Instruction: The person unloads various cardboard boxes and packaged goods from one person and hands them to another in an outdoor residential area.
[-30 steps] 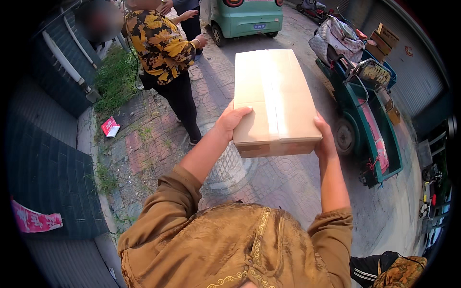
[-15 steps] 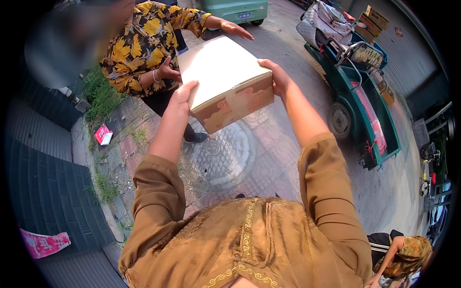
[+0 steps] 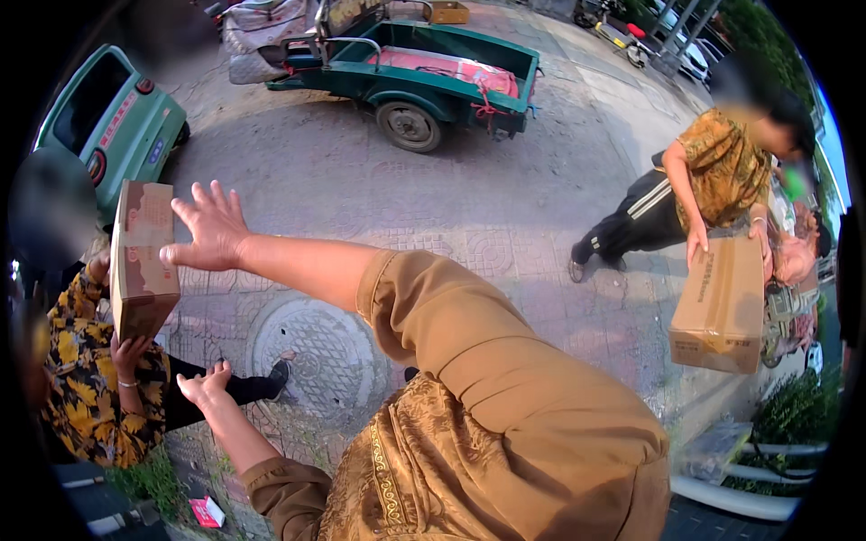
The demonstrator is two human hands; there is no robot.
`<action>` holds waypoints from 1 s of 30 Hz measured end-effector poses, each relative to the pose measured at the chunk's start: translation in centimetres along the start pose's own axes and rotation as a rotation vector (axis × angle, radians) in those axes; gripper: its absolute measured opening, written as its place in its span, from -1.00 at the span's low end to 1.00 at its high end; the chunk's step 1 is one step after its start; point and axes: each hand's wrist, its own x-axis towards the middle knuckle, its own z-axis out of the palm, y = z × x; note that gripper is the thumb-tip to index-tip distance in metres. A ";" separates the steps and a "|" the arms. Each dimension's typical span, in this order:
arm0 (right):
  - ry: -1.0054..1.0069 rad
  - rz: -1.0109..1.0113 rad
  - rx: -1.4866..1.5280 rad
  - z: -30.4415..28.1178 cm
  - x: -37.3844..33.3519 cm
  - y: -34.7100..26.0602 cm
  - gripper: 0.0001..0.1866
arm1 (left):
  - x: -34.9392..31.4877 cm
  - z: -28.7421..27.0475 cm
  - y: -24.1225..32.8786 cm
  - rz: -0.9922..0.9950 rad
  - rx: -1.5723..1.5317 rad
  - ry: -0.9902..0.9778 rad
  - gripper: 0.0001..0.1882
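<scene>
A brown cardboard box is at the left, in the hands of a person in a black shirt with yellow flowers. My right hand stretches toward it, fingers spread. Its thumb overlaps the box's edge in view; whether it touches, I cannot tell. Lower down, my left hand has its palm turned up and its fingers apart, with nothing in it, a short way from the box's lower end and the person's hand.
At the right, a person in a brown patterned shirt carries a larger cardboard box. A green cargo tricycle stands ahead, and a pale green vehicle at far left. A round manhole cover lies in the paving.
The box has gone from my two hands to the flower-shirted person's. My hands have opened away from it. My view has swung right, bringing in the person with the larger box.
</scene>
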 end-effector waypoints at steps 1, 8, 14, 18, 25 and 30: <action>0.062 -0.111 -0.078 -2.3 -4.1 -0.2 -0.01 | -1.5 1.0 -4.8 -0.187 0.123 -0.035 -0.11; 0.460 -0.172 -0.688 -23.2 -30.6 -2.4 -0.04 | -21.1 9.3 -33.7 -0.748 0.974 -1.081 -0.01; 1.146 0.063 -0.946 -38.2 -59.1 -15.8 -0.06 | -47.7 8.2 -47.4 -0.806 1.302 -1.867 0.03; 1.729 0.445 -0.261 -42.2 -71.9 -11.7 -0.13 | -60.3 4.2 -51.8 -0.779 1.386 -2.134 0.00; 1.509 0.296 0.454 -42.2 -74.2 -5.2 -0.19 | -69.4 -1.3 -55.1 -1.254 1.017 -2.439 -0.18; 1.295 0.272 0.312 -43.4 -72.0 -8.9 -0.44 | -68.2 -5.9 -54.0 -0.655 0.797 -2.678 -0.07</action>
